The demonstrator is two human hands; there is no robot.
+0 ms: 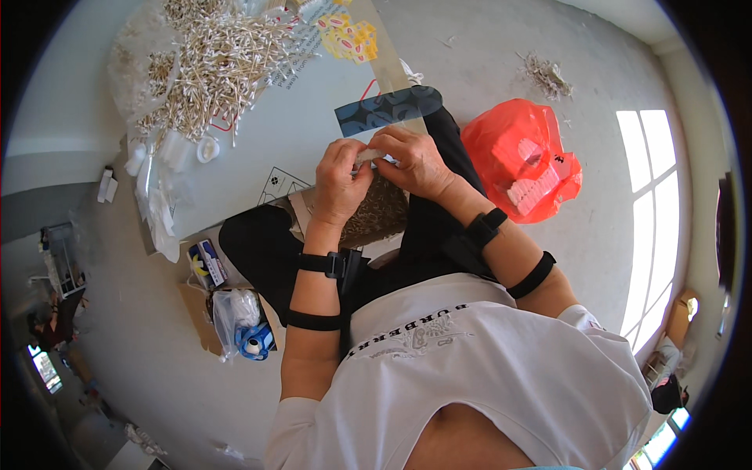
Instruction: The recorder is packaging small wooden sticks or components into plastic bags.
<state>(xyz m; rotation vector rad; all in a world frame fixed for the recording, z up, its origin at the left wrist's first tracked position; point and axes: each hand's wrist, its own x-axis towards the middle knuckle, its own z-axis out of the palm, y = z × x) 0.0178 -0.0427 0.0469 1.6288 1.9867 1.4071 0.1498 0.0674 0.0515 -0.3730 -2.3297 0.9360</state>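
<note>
My left hand and my right hand meet above my lap at the table's near edge. Both have their fingers closed on a small whitish strip-like piece; the fingers cover much of it, so its kind cannot be made out. Beyond them on the table lies a big heap of cotton swabs, partly in a clear plastic bag. A dark blue patterned strip lies just past my right hand. Under my hands, a brown patterned surface shows between my legs.
Yellow-and-red labels lie at the table's far side. A white roll sits near its left edge. On the floor are a red plastic bag at right, a cardboard box with bags at left, and a scrap pile farther off.
</note>
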